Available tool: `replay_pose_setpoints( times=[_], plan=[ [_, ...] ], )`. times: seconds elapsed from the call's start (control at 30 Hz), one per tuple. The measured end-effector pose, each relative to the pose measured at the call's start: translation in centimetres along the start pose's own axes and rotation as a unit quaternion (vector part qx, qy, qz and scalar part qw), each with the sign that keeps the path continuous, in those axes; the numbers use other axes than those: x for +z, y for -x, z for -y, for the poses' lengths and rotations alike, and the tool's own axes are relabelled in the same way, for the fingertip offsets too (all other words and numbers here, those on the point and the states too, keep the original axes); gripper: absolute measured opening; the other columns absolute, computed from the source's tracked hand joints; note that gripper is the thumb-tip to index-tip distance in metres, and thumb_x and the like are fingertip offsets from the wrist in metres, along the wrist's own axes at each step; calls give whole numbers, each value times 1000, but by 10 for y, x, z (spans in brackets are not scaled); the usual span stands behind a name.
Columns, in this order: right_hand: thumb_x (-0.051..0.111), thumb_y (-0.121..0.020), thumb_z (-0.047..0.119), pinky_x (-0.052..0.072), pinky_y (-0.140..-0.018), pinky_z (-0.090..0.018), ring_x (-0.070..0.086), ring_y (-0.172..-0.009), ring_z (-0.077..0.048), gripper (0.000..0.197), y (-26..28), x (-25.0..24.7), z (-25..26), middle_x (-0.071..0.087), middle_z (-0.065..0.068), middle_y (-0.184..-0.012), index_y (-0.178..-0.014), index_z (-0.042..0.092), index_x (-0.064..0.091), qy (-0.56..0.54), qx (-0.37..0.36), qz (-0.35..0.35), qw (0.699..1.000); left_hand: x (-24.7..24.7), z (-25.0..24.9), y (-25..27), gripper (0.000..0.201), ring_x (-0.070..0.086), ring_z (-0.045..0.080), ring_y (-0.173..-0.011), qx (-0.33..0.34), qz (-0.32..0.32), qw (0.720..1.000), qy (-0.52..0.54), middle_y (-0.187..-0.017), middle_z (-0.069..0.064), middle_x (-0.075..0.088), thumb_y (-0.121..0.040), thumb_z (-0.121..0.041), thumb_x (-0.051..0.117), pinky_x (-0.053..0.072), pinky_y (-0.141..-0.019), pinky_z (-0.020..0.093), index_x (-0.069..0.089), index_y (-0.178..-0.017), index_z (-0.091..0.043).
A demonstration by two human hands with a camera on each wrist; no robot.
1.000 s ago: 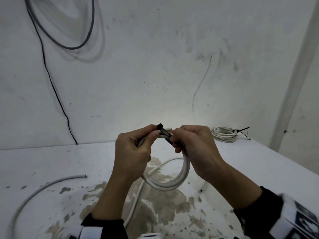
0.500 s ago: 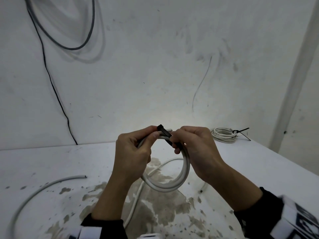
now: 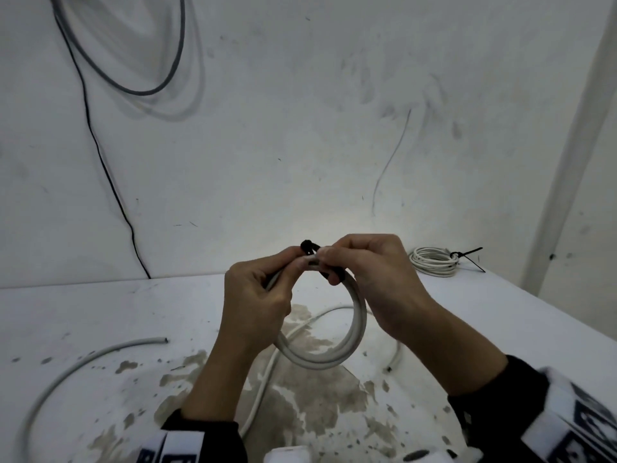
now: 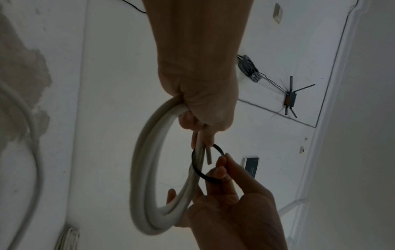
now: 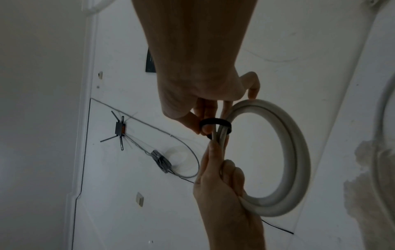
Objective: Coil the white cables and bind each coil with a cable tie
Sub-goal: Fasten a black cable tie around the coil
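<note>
Left hand (image 3: 253, 295) gripping coil (image 3: 337, 349), right hand (image 3: 377, 282) pinching tie (image 4: 205, 170)

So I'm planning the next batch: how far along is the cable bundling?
One coil done: a bound coil with a black tie lies at the table's far right. In hand: the left hand grips a second white coil while the right hand pinches a black cable tie, looped loosely around it, not yet cinched. Left: a loose cable on the table.
</note>
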State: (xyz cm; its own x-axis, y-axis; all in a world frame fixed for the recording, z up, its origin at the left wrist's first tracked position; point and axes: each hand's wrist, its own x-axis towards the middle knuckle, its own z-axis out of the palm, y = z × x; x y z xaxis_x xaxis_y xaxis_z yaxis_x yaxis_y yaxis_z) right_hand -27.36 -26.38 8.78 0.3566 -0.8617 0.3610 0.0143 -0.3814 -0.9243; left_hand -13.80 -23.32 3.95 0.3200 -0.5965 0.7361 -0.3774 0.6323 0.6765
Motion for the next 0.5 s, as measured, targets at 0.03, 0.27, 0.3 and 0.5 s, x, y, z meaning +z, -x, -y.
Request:
replay_pose_setpoints(
  times=[0.03, 0.27, 0.3, 0.5],
  plan=[
    [66, -78, 6, 46, -68, -31, 55, -53, -13, 19, -1, -1, 2, 60, -9, -55, -59, 0, 66, 8, 11, 0, 1000, 0, 1, 0, 26, 28, 4, -33, -7, -11, 1000, 11, -34, -10, 42, -86, -6, 60, 28, -39, 14, 70, -94, -29],
    [59, -77, 1, 43, -60, -27, 50, -49, -14, 18, -1, 1, 5, 55, -5, -50, -59, -1, 61, -13, 43, 0, 999, -1, -4, -2, 25, 28, 7, -36, 24, -11, 1000, -7, -36, -10, 42, -84, -12, 64, 28, -40, 18, 70, -90, -36],
    [59, -77, 1, 43, -62, -27, 50, -50, -14, 19, -1, 1, 6, 55, -5, -51, -58, 0, 60, -17, 42, -1, 999, -2, -4, -2, 24, 28, 8, -37, 34, -7, 999, -10, -37, -11, 41, -84, -15, 65, 28, -40, 19, 70, -89, -38],
    [67, -82, 15, 48, -68, -29, 55, -53, -11, 25, -1, 4, -3, 60, -4, -51, -58, 8, 66, 18, 18, -19, 999, -3, -8, 1, 23, 37, 1, -37, 74, 24, 995, -55, -44, -25, 54, -81, -15, 61, 32, -43, 13, 67, -96, -32]
  ],
)
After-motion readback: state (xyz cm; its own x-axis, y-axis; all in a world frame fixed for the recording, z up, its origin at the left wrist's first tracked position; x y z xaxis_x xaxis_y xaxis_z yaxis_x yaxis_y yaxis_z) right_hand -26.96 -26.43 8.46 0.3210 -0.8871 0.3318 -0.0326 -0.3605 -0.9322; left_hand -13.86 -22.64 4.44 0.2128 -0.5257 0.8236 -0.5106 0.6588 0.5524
